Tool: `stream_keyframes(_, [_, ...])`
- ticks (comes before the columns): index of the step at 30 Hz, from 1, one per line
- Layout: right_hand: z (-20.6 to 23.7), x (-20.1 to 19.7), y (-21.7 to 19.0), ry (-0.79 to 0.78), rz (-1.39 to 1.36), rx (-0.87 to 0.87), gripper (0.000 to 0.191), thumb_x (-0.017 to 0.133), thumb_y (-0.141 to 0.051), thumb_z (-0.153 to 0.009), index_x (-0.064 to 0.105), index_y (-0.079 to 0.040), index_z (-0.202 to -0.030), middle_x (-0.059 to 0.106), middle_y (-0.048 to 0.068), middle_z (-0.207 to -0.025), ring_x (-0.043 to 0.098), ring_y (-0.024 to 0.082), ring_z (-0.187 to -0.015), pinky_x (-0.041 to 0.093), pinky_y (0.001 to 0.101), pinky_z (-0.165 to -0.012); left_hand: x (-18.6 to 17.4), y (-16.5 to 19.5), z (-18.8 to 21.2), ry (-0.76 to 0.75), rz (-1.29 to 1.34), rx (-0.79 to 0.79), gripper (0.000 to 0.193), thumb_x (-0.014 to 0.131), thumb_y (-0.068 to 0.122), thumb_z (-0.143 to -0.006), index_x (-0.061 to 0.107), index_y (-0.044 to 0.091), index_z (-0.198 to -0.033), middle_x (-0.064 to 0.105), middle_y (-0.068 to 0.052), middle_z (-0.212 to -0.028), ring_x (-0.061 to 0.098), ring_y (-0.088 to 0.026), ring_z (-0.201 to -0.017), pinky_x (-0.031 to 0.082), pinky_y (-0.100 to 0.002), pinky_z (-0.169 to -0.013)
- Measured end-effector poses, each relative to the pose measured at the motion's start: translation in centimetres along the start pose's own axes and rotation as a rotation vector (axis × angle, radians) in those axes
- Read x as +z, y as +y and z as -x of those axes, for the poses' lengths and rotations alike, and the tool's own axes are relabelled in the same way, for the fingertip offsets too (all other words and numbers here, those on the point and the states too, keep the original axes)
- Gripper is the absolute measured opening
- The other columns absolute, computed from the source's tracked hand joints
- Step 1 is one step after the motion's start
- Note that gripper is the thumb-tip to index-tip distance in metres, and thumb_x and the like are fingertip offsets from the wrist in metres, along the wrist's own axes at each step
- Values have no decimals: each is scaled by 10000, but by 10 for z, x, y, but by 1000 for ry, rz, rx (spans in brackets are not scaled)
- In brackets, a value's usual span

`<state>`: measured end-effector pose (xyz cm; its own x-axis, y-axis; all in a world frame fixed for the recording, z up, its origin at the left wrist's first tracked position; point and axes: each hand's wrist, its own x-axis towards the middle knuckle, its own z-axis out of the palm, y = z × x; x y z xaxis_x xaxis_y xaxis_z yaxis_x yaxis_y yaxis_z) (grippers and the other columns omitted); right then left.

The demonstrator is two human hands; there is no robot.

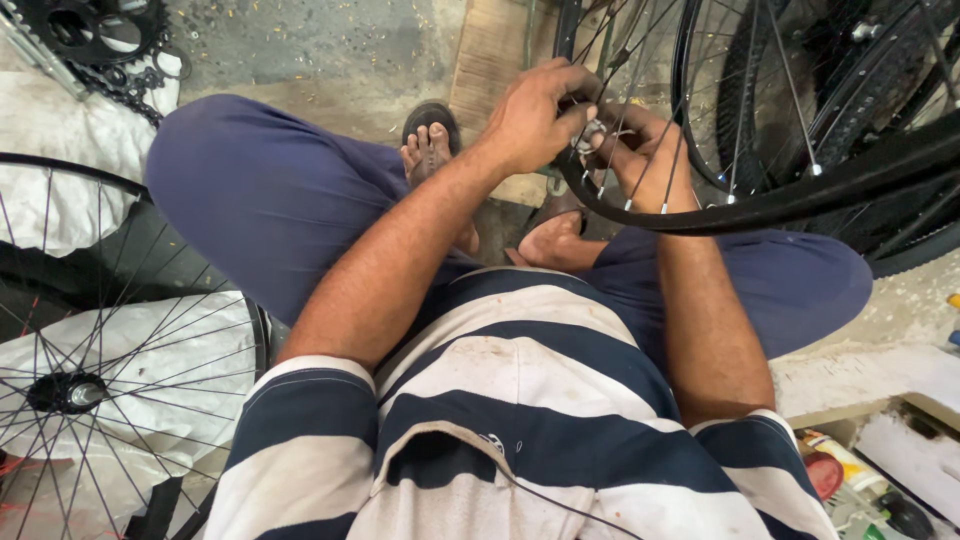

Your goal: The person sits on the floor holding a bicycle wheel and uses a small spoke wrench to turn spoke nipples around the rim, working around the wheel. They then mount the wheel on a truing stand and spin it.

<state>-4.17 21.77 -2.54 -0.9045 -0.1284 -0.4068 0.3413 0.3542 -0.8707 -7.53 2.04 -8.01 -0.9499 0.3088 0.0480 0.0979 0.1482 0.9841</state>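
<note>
While the left hand (535, 118) pinches the small metal hub part (588, 133), the right hand (635, 140) grips spokes (668, 170) beside it. The wheel rim (800, 200) (black) runs rightward

One head camera looks steeply down from close above, over the torso and legs toward the floor (300, 40) ahead.

Both forearms are reaching forward and converging. The left hand (535, 115) is arching palm-down, fingers curling in a pinching grip. The right hand (640, 150) is sitting just beneath it, fingers bending upward, the fingertips of both hands meeting.
</note>
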Motion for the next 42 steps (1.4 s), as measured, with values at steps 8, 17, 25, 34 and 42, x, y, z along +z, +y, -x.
stream_keyframes(8, [5, 0, -13, -52, 133, 26, 348, 719, -56, -976, 655, 22, -1309, 752, 86, -1048, 707, 133, -946, 564, 268, -830, -3, -1, 0, -86, -15, -40, 208, 681, 177, -931, 682, 57, -1101, 732, -174, -1014, 700, -386, -979, 543, -457, -829])
stream_keyframes(17, [-2, 12, -3, -95, 0, -93, 356, 790, 3, -916, 637, 50, -1234, 698, 89, -1096, 659, 158, -1023, 553, 288, -882, -6, -6, 0, -123, -79, -85, 209, 630, 215, -987, 693, 71, -1125, 742, -180, -984, 708, -388, -960, 537, -471, -808])
stream_keyframes(25, [-20, -3, -13, -180, 86, 65, 402, 707, -35, -904, 614, -6, -1294, 736, 54, -1028, 652, 140, -776, 512, 269, -601, -26, 31, 5, 38, -78, -7, 222, 666, 185, -985, 675, 46, -1158, 747, -162, -1039, 739, -345, -975, 576, -412, -831])
stream_keyframes(34, [-18, 9, -1, 116, 88, -192, 281, 641, -96, -994, 694, -34, -1262, 737, 63, -1045, 666, 145, -912, 553, 301, -762, -57, 182, 21, -20, 14, 320, 245, 747, 163, -987, 650, 30, -1168, 699, -115, -1047, 718, -248, -907, 579, -353, -814])
stream_keyframes(42, [4, -11, 19, 321, 98, -161, 212, 627, -75, -1053, 657, -11, -1252, 736, 107, -1093, 685, 157, -963, 559, 300, -849, -35, 164, 59, -6, -396, 556, 399, 845, 159, -862, 639, -1, -1163, 636, -112, -1023, 631, -293, -892, 495, -419, -761])
